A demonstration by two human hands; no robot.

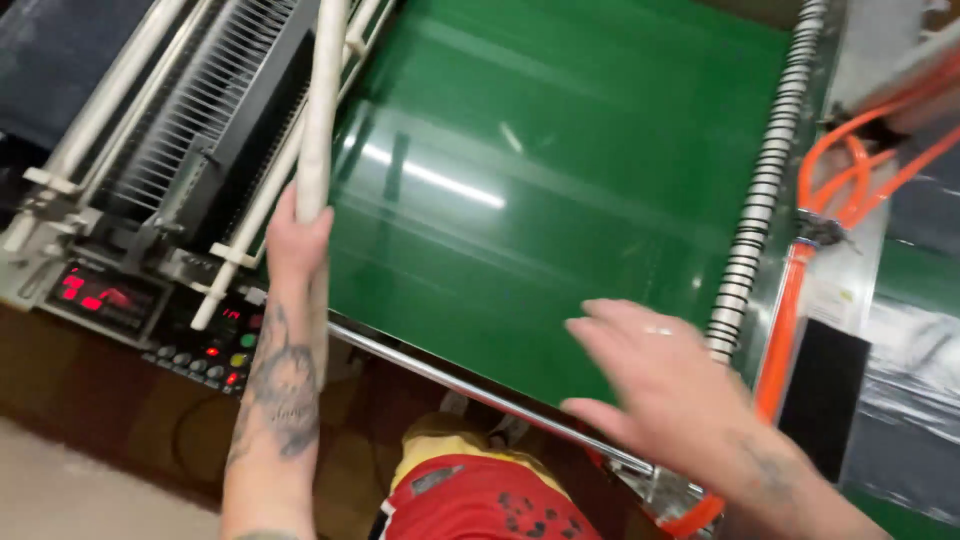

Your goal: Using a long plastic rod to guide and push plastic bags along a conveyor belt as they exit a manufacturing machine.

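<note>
My left hand [296, 238] grips a long white pole [321, 110] that runs from the top of the view down past my forearm, beside the left edge of a shiny green conveyor belt [540, 180]. Over the belt's near right corner hovers my right hand [650, 375], fingers spread and blurred, with nothing in it. It is close to a black-and-white ribbed roller [760, 190] along the belt's right side.
A control panel [150, 310] with red digits and coloured buttons sits at the left, below white rails and a metal comb. A steel bar [470, 390] edges the belt's near side. Orange hoses [850, 180] run at the right. My red shorts [480, 500] show below.
</note>
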